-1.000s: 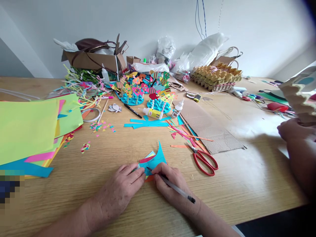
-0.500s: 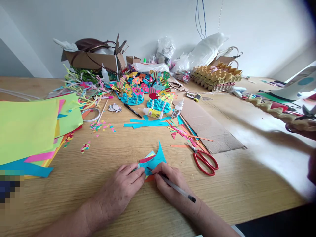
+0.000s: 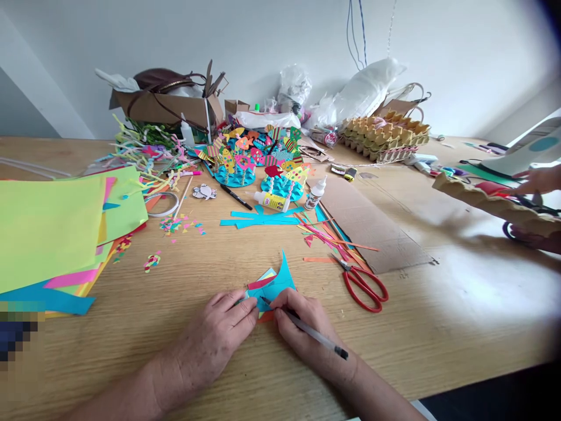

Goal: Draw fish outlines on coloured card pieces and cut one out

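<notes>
A blue paper piece (image 3: 279,283) with a pointed tip lies on the wood in front of me, over red, yellow and orange paper layers. My left hand (image 3: 228,318) has its fingers bent and close together, holding the paper stack down at its left side. In my right hand (image 3: 302,321) is a pen (image 3: 318,336) with a clear barrel and a dark end cap. Its tip touches the blue paper right beside my left fingertips. Scissors (image 3: 363,286) with red handles lie apart to the right of my right hand.
Coloured paper sheets (image 3: 48,228) pile up at left. Glue bottles (image 3: 315,194), blue strips (image 3: 258,219) and paper fish models (image 3: 236,169) stand or lie ahead. Cardboard (image 3: 372,228) lies right of centre. Another person's hand (image 3: 541,178) is at far right, by an egg-carton strip (image 3: 491,202).
At far right, the other person's hand has come into view above the egg-carton strip, and that strip has shifted. My two hands, the pen and the paper look almost unmoved.
</notes>
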### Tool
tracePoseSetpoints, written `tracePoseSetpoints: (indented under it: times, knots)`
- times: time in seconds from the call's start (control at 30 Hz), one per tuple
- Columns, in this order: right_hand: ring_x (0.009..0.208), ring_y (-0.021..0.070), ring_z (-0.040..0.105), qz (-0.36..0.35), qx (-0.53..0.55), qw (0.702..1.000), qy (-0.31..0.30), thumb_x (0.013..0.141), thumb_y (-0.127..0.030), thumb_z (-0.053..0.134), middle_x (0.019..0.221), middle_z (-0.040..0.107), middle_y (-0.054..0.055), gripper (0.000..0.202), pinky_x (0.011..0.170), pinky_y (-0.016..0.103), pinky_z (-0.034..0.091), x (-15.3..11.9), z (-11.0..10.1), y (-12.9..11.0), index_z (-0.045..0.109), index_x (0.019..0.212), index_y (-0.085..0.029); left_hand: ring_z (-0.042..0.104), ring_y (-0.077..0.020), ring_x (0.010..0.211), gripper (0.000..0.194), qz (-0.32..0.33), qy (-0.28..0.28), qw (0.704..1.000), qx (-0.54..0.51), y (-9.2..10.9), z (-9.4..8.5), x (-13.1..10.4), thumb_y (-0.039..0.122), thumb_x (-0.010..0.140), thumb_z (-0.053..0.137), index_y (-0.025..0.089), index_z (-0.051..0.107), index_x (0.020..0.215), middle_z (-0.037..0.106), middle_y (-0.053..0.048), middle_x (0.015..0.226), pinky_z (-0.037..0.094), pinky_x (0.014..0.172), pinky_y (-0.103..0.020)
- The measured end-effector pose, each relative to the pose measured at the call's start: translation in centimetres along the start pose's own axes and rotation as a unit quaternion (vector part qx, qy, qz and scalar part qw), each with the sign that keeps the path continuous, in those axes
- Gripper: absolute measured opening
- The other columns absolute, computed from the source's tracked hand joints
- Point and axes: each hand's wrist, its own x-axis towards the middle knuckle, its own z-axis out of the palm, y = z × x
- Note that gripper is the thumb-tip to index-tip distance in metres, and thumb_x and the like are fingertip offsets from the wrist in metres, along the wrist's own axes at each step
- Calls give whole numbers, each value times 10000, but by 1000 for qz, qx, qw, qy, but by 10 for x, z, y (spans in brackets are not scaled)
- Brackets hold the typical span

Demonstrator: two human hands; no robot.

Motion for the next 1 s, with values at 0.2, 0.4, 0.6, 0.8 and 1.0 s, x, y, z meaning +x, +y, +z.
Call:
tracePoseSetpoints:
  times: [0.2,0.4,0.6,0.8,1.0]
  knots:
    - [488,110,518,6,1,1000,0,744,-89,418,579,584,-25,166,497,204,395,-1,0,0,536,743,-205,562,-221,979,395,4,1,1000,3,0,-1,1,122,995,244,140,636,1040,679,-64,1027,466,797,-362]
    - [476,107,508,5,9,1000,-4,744,-86,423,568,564,-37,161,492,198,395,-1,1,0,523,739,-213,562,-223,977,423,-4,3,1000,-3,1,-2,1,132,1001,217,137,639,1030,681,-60,1026,469,800,-363]
    - [489,108,509,4,11,1000,-7,746,-81,425,581,570,-36,163,500,201,395,-1,1,0,524,748,-210,559,-231,992,401,-5,-9,1000,-4,1,-1,-1,110,988,239,144,633,1053,676,-63,1044,468,811,-375]
    - [471,105,495,4,11,1000,-6,741,-71,427,552,546,-45,169,490,195,387,-1,1,1,520,740,-211,559,-229,996,384,-2,-14,1000,-7,0,-2,0,100,981,255,134,631,1051,673,-72,1040,466,813,-373]
    - [465,106,492,4,8,1000,-3,743,-82,414,552,541,-44,167,478,199,376,-1,0,0,520,740,-212,562,-231,986,390,1,-4,1000,0,0,-1,-1,102,983,249,131,633,1047,675,-72,1039,466,805,-374]
